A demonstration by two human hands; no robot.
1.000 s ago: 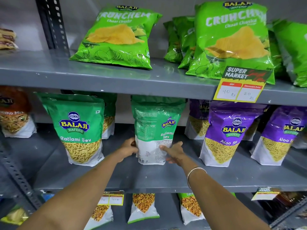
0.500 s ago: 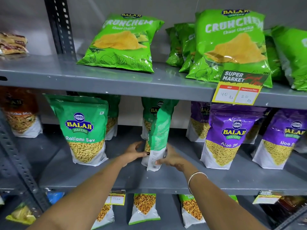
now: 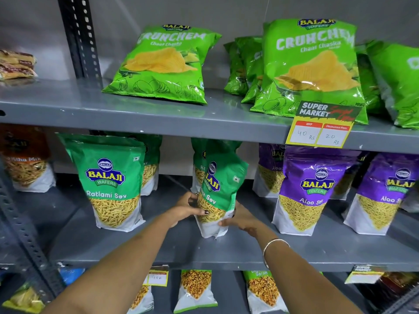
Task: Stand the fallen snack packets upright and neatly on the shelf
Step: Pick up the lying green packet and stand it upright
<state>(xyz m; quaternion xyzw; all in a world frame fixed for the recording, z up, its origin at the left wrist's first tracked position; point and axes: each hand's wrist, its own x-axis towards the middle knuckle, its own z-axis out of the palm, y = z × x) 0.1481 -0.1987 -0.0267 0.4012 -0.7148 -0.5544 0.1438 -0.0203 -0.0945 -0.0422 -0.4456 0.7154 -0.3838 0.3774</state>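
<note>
A green Ratlami Sev packet (image 3: 221, 184) stands on the middle shelf (image 3: 226, 250), turned partly so its front faces left of me. My left hand (image 3: 184, 208) grips its lower left side, thumb on the front. My right hand (image 3: 240, 219) holds its lower right corner near the white base. Another green Ratlami Sev packet (image 3: 108, 182) stands upright to the left. Behind the held packet a further green packet (image 3: 199, 155) shows partly. On the top shelf a green Crunchem chips bag (image 3: 165, 64) lies leaning back.
Purple Aloo Sev packets (image 3: 310, 189) stand close on the right. More Crunchem bags (image 3: 313, 64) and a price tag (image 3: 322, 125) are on the top shelf. An orange mix packet (image 3: 25, 162) stands far left. A slotted metal upright (image 3: 79, 37) rises at the left. Smaller packets (image 3: 195, 291) fill the bottom shelf.
The packet has been rotated in my hands from showing its back, through edge-on, to showing its front. Both hands stayed at its base.
</note>
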